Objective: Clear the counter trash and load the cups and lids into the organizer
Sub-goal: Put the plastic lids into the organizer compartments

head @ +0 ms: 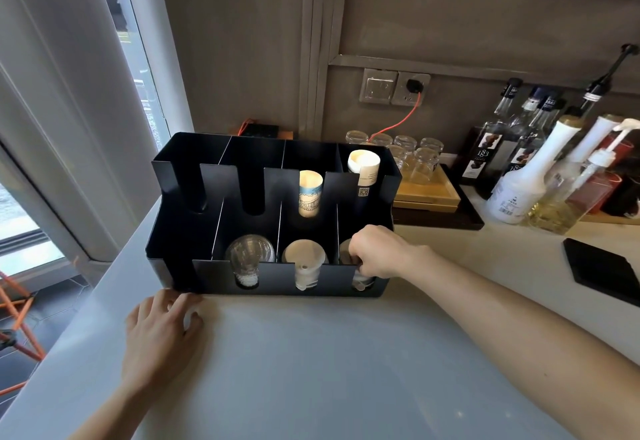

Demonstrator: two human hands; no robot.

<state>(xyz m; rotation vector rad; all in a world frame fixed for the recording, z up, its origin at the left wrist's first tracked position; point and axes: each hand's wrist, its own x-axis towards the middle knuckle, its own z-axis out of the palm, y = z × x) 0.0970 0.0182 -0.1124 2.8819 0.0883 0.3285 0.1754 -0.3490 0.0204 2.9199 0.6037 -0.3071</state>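
My left hand [162, 332] rests relaxed, holding nothing, on the bench [311, 370] by the organizer [180, 197], my right hand [377, 252] grips lids [362, 282] in its rightmost front slot; I judge seating them is the step, then a clean release.

Glasses [412, 159] and bottles [519, 169] stand right of the organizer [221, 273].

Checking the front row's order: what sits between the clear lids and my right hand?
In the head view, a stack of white lids stands between the clear lids and your right hand.
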